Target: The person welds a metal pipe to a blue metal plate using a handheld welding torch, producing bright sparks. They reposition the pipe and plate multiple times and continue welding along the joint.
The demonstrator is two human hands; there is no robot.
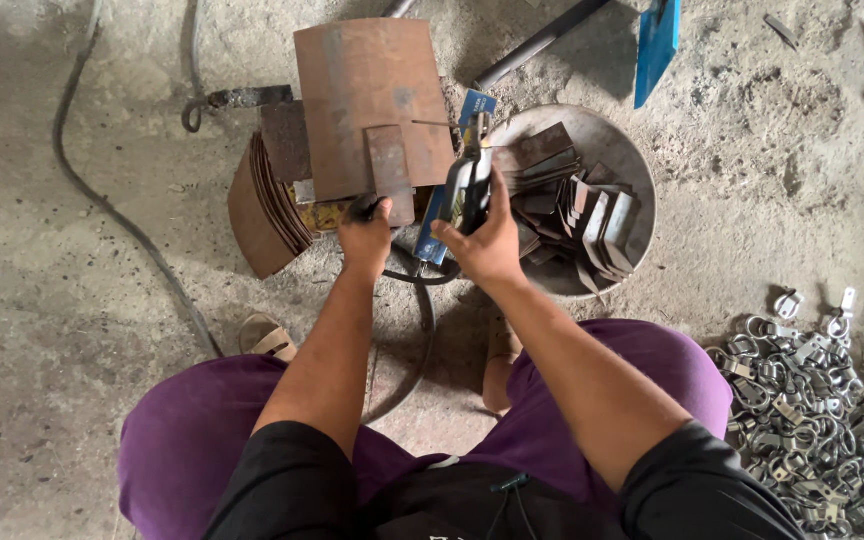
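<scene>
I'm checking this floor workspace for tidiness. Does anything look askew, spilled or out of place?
Mostly the loose metal. Small ring-shaped fittings lie scattered in a heap on the floor, uncontained. Flat plates in the round basin sit jumbled at all angles. A dark cable snakes across the floor. The right hand grips a dark tool.

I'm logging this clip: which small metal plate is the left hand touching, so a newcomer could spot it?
Find the large rusty sheet on the floor, left of the round basin. On its lower edge lies a small upright rectangular plate, just above the left hand. Unlike the basin's jumbled plates, it lies flat and alone.
</scene>
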